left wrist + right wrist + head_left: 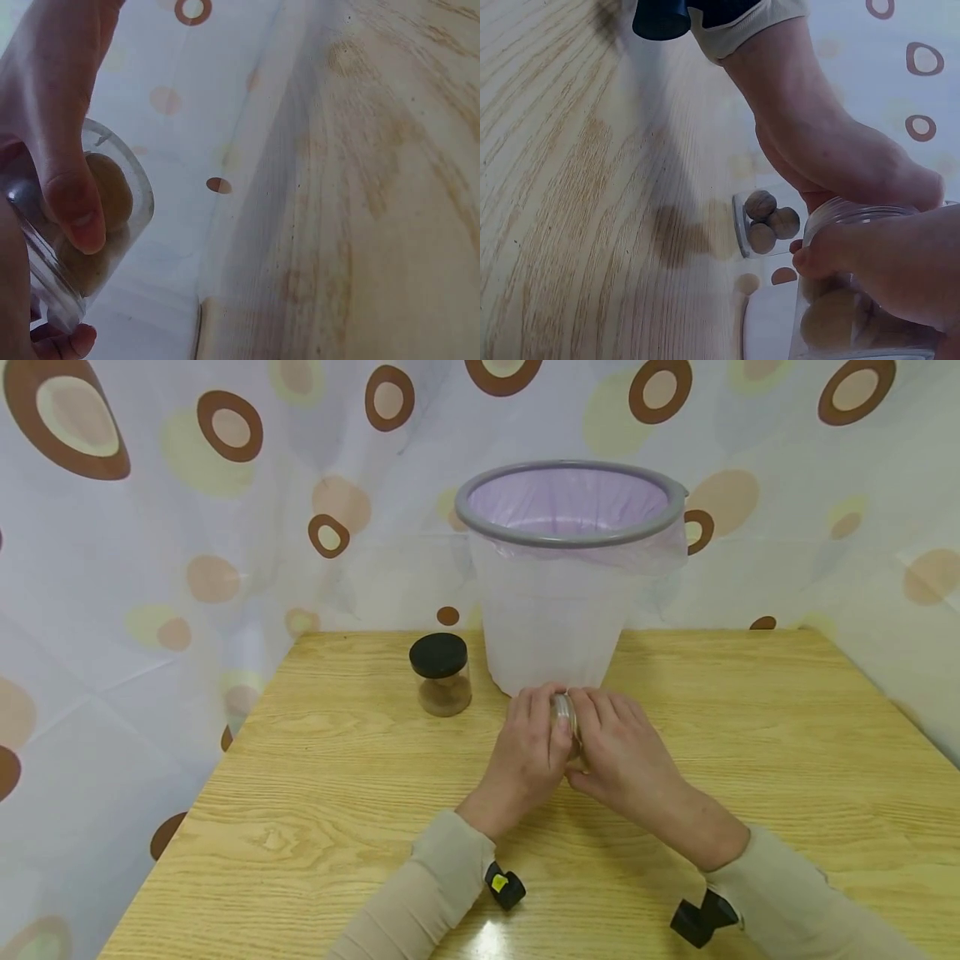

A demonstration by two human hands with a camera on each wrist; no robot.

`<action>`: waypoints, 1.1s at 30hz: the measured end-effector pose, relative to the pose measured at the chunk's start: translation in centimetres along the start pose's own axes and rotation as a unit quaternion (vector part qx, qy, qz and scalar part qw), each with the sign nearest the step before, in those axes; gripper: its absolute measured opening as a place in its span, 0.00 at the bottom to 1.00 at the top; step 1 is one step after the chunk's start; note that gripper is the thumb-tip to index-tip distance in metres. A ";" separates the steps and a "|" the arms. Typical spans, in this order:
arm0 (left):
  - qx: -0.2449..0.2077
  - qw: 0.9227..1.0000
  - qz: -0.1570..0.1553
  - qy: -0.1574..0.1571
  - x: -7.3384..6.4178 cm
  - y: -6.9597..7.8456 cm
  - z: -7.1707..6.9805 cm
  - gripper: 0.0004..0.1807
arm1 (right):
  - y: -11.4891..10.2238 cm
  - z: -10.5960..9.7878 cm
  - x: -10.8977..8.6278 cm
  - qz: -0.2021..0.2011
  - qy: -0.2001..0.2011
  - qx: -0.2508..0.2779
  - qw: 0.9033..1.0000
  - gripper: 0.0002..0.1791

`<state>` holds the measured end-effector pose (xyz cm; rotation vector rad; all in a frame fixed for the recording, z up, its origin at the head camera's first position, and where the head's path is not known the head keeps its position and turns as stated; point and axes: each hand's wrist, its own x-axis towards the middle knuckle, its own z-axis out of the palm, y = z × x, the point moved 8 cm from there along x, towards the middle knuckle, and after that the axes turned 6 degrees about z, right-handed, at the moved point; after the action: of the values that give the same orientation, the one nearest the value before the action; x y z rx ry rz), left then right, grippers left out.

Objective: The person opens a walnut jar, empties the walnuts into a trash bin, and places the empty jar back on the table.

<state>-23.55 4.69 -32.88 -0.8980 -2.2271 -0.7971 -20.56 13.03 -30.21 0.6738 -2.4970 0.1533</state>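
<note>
A clear jar (564, 718) is held on its side between both hands, in front of the bin. My left hand (528, 747) grips it from the left, fingers over the top. From the other side my right hand (626, 752) grips it, thumb underneath. Round brown balls (831, 319) show through its wall in the right wrist view, and the left wrist view shows a thumb (71, 195) lying across the jar. Ridged rings near its neck appear between the hands; the fingers hide much of the rest.
A second clear jar (444, 693) with a black lid (438, 655) stands upright to the left, with several brown balls inside. Behind the hands is a white bin (555, 610) with a grey rim and purple liner. The wooden table (337, 793) backs onto a patterned curtain (262, 510).
</note>
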 end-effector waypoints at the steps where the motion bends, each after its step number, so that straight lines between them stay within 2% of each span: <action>1: -0.001 1.000 -0.004 0.000 0.0 0.0 0.0 0.24 | 0.0 0.0 0.0 0.001 0.000 -0.002 1.000 0.48; 4: -0.016 1.000 -0.023 -0.002 0.0 -0.2 0.1 0.23 | 0.0 0.1 0.0 0.002 0.004 -0.012 1.000 0.48; 11: -0.059 0.994 -0.091 -0.014 0.1 -0.8 0.4 0.24 | -0.2 0.2 0.1 0.003 0.012 -0.041 0.999 0.51; 15: -0.086 0.989 -0.111 -0.046 0.0 -1.0 0.6 0.27 | 0.0 0.3 0.0 0.008 0.002 -0.026 1.000 0.49; 19: -0.150 0.976 -0.124 -0.096 -0.2 -1.4 1.1 0.30 | 0.4 0.2 -0.4 0.011 -0.001 -0.008 1.000 0.47; 22: -0.186 0.968 -0.103 -0.132 -0.4 -1.5 1.3 0.30 | 0.6 0.2 -0.6 0.007 0.000 -0.001 1.000 0.47; 25: -0.205 0.965 -0.061 -0.151 -0.6 -1.2 1.0 0.31 | 0.7 0.2 -0.7 0.005 -0.004 0.008 1.000 0.47; 29: -0.229 0.963 0.003 -0.144 -0.9 -0.7 0.2 0.37 | 0.8 0.1 -0.8 0.007 -0.008 0.018 1.000 0.48; 31: -0.245 0.959 0.026 -0.138 -1.1 -0.6 -0.1 0.40 | 0.8 0.2 -0.8 0.006 -0.010 0.019 1.000 0.49; 33: -0.247 0.959 0.043 -0.133 -1.2 -0.5 -0.3 0.43 | 0.7 0.2 -0.9 0.003 -0.012 0.021 1.000 0.50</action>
<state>-23.10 3.65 -33.70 -1.3998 -2.2278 -1.2878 -20.35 13.99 -30.82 0.6885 -2.5247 0.2022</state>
